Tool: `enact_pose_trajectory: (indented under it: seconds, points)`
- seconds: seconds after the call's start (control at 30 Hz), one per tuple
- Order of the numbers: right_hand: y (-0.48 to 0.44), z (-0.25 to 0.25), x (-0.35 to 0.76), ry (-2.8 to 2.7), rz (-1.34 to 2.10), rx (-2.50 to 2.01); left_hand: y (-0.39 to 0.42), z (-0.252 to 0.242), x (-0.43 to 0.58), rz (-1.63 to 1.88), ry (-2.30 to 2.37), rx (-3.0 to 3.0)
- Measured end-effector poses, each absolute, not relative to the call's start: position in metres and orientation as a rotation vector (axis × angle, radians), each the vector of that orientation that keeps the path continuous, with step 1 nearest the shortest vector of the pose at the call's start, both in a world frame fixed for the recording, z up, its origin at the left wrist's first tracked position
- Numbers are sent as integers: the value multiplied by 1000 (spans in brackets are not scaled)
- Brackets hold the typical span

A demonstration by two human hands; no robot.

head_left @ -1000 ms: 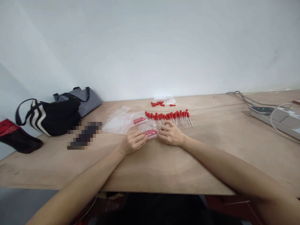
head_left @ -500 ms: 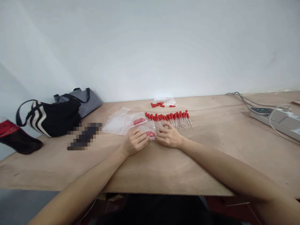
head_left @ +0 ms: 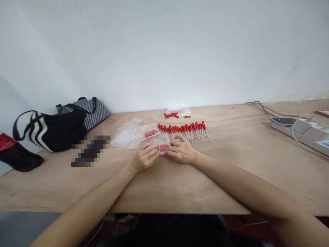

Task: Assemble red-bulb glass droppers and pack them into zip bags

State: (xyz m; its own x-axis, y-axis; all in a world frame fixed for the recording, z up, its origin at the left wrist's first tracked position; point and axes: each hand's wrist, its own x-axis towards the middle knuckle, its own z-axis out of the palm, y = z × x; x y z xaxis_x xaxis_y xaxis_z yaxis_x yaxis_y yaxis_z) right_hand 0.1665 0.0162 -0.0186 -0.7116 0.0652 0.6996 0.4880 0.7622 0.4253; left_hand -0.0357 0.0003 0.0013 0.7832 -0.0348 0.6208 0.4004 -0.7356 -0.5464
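A clear zip bag (head_left: 161, 141) holding several red-bulbed droppers lies on the table between my hands. Its lower left edge is pinched by my left hand (head_left: 145, 157), fingers closed. My right hand (head_left: 181, 151) grips the opposite side near the bag's mouth, its index finger raised and bent. Just behind lies another filled zip bag (head_left: 150, 131) with red bulbs inside. Beyond my right hand, a row of droppers (head_left: 190, 129) with red bulbs and clear stems is laid out side by side; my hand hides some of the stems.
Flat clear bags (head_left: 125, 136) are piled on the left. Loose red bulbs (head_left: 171, 115) lie by a clear bag (head_left: 180, 111) near the wall. A black bag (head_left: 59, 130), a cola bottle (head_left: 19, 156) and a blurred dark object (head_left: 91, 151) stand left; a power strip (head_left: 305, 132) sits right.
My fingers have shifted slightly along the bag's near edge, and more of the red bulbs inside now show. The whole view has moved a little.
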Motion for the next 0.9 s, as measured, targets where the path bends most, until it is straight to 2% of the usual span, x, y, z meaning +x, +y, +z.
enact_pose_trajectory:
  seconds: [0.27,0.43,0.57,0.63,0.9]
  points:
    - [17,-21,176,-2196,-790,-500,-5,3,-49,-763,-454,-2318]
    - [18,-21,182,-2214,-794,-497,-9,2,-56,-751,-1015,-2635]
    - [15,-20,184,-2219,-781,-464,-13,0,-47,-1136,-1944,-2559]
    - [11,-20,181,-2237,-748,-435,-14,1,-37,-1359,-2254,-2468]
    - [-6,-19,177,-2415,-523,-323,-36,5,-19,-2028,-2599,-2427]
